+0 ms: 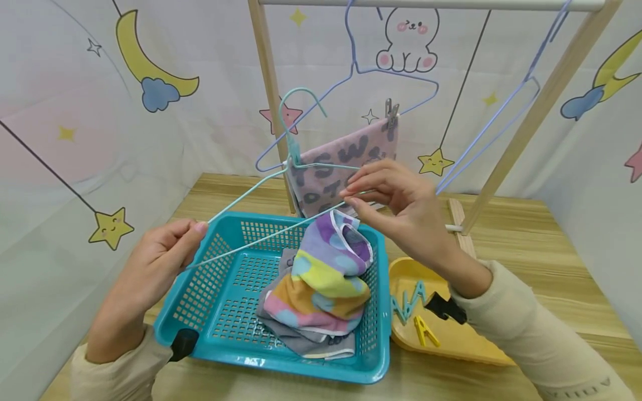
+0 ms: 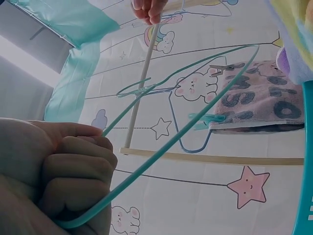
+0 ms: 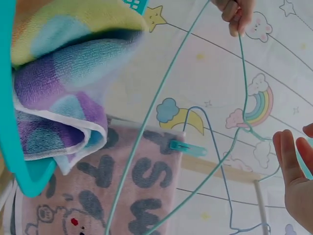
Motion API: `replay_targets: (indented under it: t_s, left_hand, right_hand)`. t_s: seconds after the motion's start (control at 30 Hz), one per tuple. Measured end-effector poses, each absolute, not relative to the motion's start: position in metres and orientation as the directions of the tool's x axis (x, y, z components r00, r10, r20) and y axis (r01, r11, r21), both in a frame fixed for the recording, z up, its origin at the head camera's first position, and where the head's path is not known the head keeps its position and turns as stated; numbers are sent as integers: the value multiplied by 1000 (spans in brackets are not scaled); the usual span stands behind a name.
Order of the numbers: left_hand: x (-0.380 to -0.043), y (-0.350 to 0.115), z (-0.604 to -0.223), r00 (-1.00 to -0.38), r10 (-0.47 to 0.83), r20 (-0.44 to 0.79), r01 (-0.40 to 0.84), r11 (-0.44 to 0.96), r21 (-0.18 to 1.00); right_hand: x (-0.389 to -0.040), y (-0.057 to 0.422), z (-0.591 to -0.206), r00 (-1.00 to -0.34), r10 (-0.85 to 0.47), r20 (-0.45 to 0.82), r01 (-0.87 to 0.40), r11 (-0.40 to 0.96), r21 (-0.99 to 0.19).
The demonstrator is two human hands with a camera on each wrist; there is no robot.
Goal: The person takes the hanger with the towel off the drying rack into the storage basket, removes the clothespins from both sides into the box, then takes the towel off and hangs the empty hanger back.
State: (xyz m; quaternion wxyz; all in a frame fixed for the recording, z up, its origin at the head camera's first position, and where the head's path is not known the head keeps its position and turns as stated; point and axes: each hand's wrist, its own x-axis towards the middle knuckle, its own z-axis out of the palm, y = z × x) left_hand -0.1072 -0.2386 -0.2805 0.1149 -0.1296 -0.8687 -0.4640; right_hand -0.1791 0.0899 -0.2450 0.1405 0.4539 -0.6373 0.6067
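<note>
A mint-green wire hanger (image 1: 278, 233) is tilted above the teal basket (image 1: 271, 365), its hook upward. My left hand (image 1: 163, 256) grips one corner of it, fingers curled round the wire in the left wrist view. My right hand (image 1: 401, 203) is raised by the hanger's other end, fingers loosely extended with nothing in them; in the head view it hides that end. Under the hanger, a striped, spotted towel (image 1: 321, 278) lies crumpled on a grey cloth (image 1: 321, 348) in the basket. Behind, a pink lettered towel (image 1: 346, 150) hangs from a blue hanger (image 1: 331, 89).
A wooden rack with a white rod (image 1: 431, 4) stands at the back, with a second blue hanger (image 1: 494, 125) at its right. Metal clips (image 1: 392, 114) and a green clip (image 3: 188, 148) hold the pink towel. A yellow tray (image 1: 466, 340) holds several green and yellow clothespins (image 1: 426, 332).
</note>
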Motion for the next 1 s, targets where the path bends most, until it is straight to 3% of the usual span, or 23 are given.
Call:
replay_targets:
  t_s: [0.7,1.0]
  left_hand:
    - [-109,-236,-279,-931,128,341,355,526,773]
    - [-112,-235,-278,-930,151,334,362,523,772]
  right_hand:
    - [-181,113,-284,-573,-486,660,-733,-57,-678]
    - [-166,131,-279,-574,-517,635,-729,-31,-684]
